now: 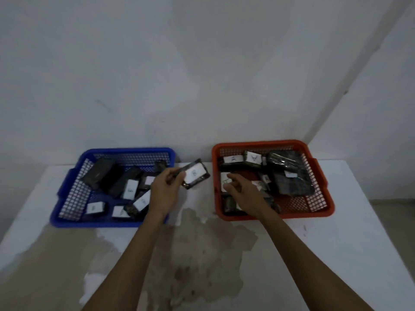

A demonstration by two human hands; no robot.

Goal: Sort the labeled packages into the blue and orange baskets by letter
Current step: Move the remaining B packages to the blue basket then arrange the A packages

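Between the two baskets, the left hand [166, 189] pinches a dark package [195, 174] by its near-left end, white label up, above the bare tabletop [350, 232]. Its long axis slants away and to the right of that hand, toward the orange basket [323, 212]. The right hand [241, 191] hovers loosely open and empty over that basket's near-left corner. The blurred letter could be misread, sending the package astray from the blue basket [67, 212].
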